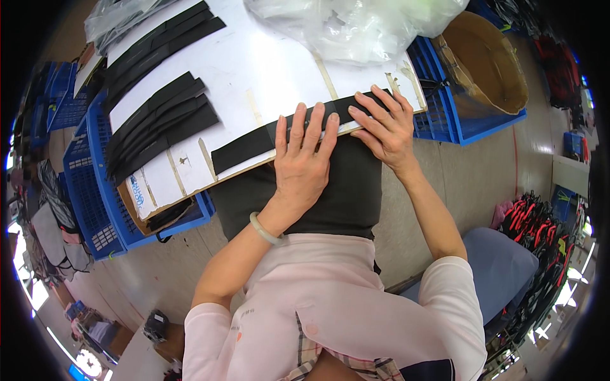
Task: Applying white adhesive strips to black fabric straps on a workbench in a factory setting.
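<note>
A long black strip of fabric (244,147) lies flat along the near edge of the white board (235,70). My left hand (304,149) rests on the strip's middle, fingers stretched out and slightly apart, palm reaching over the board's edge. Over the strip's right end, my right hand (387,130) lies with its fingers spread and bent a little, the thumb at the edge. Parts of the strip are hidden beneath both hands. Toward the left of the board sit two stacks of similar black strips, one nearer (162,124) and one farther (162,44).
Clear plastic bags (356,28) cover the board's far side. Blue plastic crates stand left (95,190) and right (438,120) of the board, the right one holding a brown cardboard container (489,63). A blue-grey seat (495,267) and a rack of black and red items (537,235) are at right.
</note>
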`<state>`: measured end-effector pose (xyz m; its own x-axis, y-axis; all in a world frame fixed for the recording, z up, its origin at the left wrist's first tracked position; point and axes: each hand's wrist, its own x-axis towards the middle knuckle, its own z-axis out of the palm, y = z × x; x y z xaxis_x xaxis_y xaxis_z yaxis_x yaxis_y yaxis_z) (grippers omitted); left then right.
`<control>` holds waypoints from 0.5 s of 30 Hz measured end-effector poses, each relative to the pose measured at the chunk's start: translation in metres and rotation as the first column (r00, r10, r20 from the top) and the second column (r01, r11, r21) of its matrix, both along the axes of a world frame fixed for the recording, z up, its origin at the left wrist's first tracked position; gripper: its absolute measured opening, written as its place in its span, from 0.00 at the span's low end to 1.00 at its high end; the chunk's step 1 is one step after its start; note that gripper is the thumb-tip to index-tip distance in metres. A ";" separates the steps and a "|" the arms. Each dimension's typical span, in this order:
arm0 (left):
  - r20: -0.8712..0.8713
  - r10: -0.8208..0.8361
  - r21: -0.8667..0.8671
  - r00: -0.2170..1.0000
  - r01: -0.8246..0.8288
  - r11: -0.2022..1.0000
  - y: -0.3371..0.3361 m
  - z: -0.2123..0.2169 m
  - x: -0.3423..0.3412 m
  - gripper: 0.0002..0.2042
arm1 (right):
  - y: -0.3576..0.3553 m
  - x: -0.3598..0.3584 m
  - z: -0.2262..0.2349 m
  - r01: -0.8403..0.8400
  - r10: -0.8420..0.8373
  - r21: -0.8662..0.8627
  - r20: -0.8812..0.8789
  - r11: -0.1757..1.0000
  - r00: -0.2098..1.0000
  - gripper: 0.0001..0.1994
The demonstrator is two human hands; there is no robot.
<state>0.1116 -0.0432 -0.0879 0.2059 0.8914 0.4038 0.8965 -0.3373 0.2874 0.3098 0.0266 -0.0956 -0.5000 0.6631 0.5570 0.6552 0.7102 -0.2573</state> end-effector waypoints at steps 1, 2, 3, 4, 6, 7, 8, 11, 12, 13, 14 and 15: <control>-0.008 -0.001 0.010 1.000 0.001 1.000 0.000 -0.001 0.000 0.29 | 0.000 -0.001 0.001 -0.003 0.003 -0.001 0.004 1.000 1.000 0.18; -0.015 -0.001 0.019 1.000 0.002 1.000 -0.001 -0.001 0.000 0.28 | 0.000 -0.001 0.001 -0.019 0.019 0.000 0.000 1.000 1.000 0.18; -0.019 -0.006 0.027 1.000 0.006 1.000 0.000 0.001 0.001 0.25 | 0.000 0.000 0.002 -0.011 0.011 0.007 0.005 1.000 1.000 0.18; -0.021 0.007 0.028 1.000 -0.006 1.000 0.000 0.000 0.001 0.25 | 0.000 0.001 0.002 -0.004 0.004 0.014 0.010 1.000 1.000 0.18; -0.049 -0.018 0.067 0.999 0.021 0.998 0.001 0.000 0.001 0.20 | 0.000 0.001 0.001 -0.016 0.015 0.023 0.015 1.000 1.000 0.17; -0.047 -0.030 0.055 0.998 0.032 0.998 0.000 0.001 0.001 0.20 | 0.000 0.001 0.002 -0.015 0.014 0.025 0.019 1.000 1.000 0.17; -0.044 -0.022 0.056 0.999 0.024 0.998 -0.001 0.001 0.001 0.20 | -0.001 0.002 0.002 -0.013 0.012 0.026 0.024 1.000 1.000 0.17; -0.031 -0.012 0.046 0.999 0.013 0.999 -0.003 0.001 0.001 0.23 | -0.002 0.001 0.002 -0.017 0.016 0.025 0.023 1.000 1.000 0.17; -0.023 -0.017 0.040 1.000 0.018 0.999 -0.002 0.001 0.001 0.23 | -0.002 0.001 0.001 -0.020 0.019 0.026 0.026 0.999 0.999 0.17; -0.015 -0.023 0.033 1.000 0.023 0.999 -0.003 0.001 0.001 0.23 | -0.002 0.002 0.001 -0.018 0.017 0.025 0.029 1.000 0.999 0.17; -0.011 -0.020 0.032 1.000 0.020 0.999 -0.003 0.000 0.002 0.23 | -0.003 0.003 0.000 -0.017 0.016 0.022 0.033 1.000 0.999 0.17; -0.006 -0.025 0.028 1.000 0.025 0.999 -0.003 0.000 0.001 0.23 | -0.002 0.002 0.000 -0.021 0.020 0.023 0.036 1.000 0.999 0.17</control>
